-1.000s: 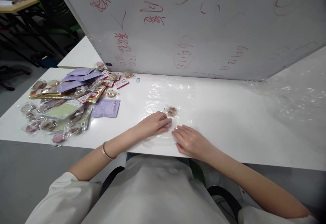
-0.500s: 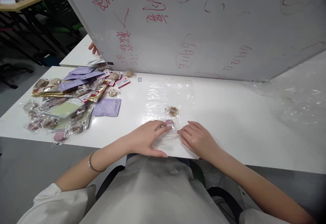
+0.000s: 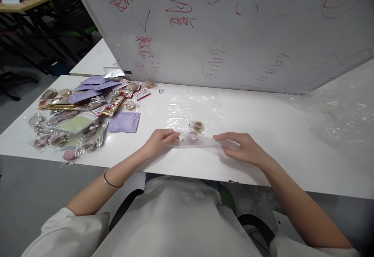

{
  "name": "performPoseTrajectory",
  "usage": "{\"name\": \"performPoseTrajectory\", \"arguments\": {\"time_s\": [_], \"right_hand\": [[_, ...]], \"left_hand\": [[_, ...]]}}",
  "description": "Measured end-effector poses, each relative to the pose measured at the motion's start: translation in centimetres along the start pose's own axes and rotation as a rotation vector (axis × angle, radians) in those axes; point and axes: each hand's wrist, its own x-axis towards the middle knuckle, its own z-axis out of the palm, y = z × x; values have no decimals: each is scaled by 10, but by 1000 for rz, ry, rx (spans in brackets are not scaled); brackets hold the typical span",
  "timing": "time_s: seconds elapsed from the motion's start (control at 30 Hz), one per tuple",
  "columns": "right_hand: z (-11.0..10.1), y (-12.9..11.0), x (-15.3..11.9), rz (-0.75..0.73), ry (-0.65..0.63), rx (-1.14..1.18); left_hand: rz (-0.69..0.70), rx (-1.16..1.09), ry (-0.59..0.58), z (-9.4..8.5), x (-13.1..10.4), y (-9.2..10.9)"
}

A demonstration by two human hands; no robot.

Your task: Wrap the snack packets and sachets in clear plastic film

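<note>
A clear plastic bag [image 3: 194,101] lies flat on the white table, its near edge lifted a little. My left hand [image 3: 160,143] pinches the left end of that edge between thumb and fingers. At the other end my right hand [image 3: 244,147] grips the film, with the thumb below and the fingers above. Between my hands, a small pink wrapped piece [image 3: 193,137] shows blurred through the plastic. Just beyond it is a round brown wrapped snack [image 3: 198,126]. Whether these two lie inside the bag or under it, I cannot tell.
To the left is a heap of wrapped snacks [image 3: 71,154], purple packets [image 3: 124,122] and a pale green packet [image 3: 76,125]. A whiteboard [image 3: 233,35] with red writing stands along the table's back. More clear plastic [image 3: 344,120] lies at the right.
My hands have moved apart to the bag's two near corners and raised its near edge. The other person's hand behind the whiteboard's left edge is out of sight now.
</note>
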Motion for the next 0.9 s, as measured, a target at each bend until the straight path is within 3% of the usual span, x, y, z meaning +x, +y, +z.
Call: {"name": "performPoseTrajectory", "arguments": {"time_s": [0.1, 0.17, 0.23, 0.37, 0.47, 0.53, 0.63, 0.73, 0.9], "right_hand": [[11, 12, 18, 262, 154, 334], [21, 17, 31, 415, 249, 416], [29, 18, 39, 489, 298, 360], [34, 13, 45, 533, 316, 156], [36, 10, 48, 539, 292, -7], [38, 10, 50, 523, 287, -122], [40, 12, 53, 493, 276, -235], [38, 13, 53, 475, 237, -217], [30, 12, 48, 523, 251, 87]], "left_hand": [[-59, -32, 124, 6, 9, -5], [-86, -18, 148, 8, 17, -6], [-100, 81, 165, 10, 24, -4], [-87, 502, 248, 17, 35, -2], [27, 676, 305, 17, 43, -5], [240, 632, 247, 12, 50, -8], [452, 343, -22, 0, 64, -9], [346, 58, -148, -2, 77, -3], [155, 2, -111, 15, 83, 14]]}}
